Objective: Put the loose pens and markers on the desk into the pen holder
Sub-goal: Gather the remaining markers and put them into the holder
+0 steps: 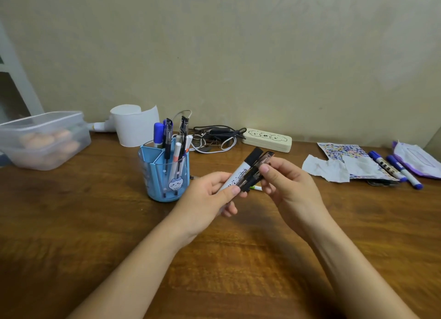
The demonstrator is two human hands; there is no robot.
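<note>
A blue pen holder (152,175) with a cat picture stands left of centre on the desk, with several pens and markers upright in it. My left hand (205,197) grips a white marker with a black cap (241,169), tilted up to the right. My right hand (286,182) pinches a dark translucent pen (256,169) that lies against the marker. A small white pen with a green tip (256,188) lies on the desk behind my hands. Two blue-capped markers (396,169) lie loose at the far right.
A clear lidded plastic box (43,140) sits at the far left. A white paper roll (133,125), tangled cables (214,137) and a cream case (267,140) line the wall. Torn paper, a sticker sheet (343,151) and a purple packet (417,161) lie at the right.
</note>
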